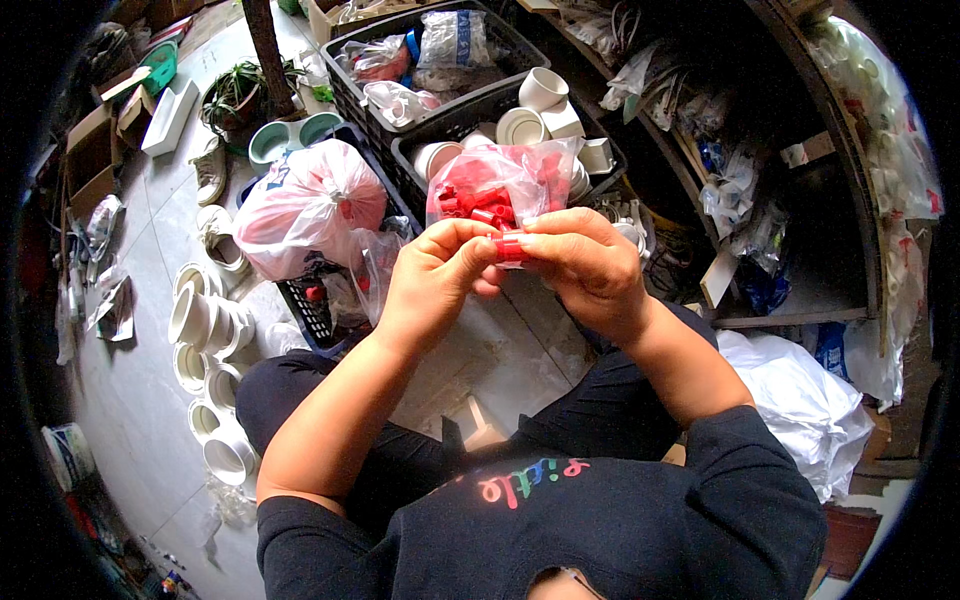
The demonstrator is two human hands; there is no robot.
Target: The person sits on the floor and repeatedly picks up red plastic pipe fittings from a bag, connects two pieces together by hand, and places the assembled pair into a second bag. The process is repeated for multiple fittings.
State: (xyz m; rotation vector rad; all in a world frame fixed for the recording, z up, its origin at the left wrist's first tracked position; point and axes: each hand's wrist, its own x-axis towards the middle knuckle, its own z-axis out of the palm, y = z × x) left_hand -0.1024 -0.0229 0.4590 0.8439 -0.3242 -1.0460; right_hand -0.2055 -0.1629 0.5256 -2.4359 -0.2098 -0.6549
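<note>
Between the fingertips of both hands is a short red pipe fitting. My left hand pinches its left end with thumb and forefinger. On the other end, my right hand grips with thumb and fingers. Just beyond the hands sits a clear plastic bag with several red fittings in it. The bag rests at the near side of a black crate that holds white pipe fittings. Fingers cover part of the held fitting.
A tied white bag lies on a dark crate at left. White pipe fittings stand in rows on the tiled floor. Another black crate holds bagged parts. Shelves and a white sack are at right.
</note>
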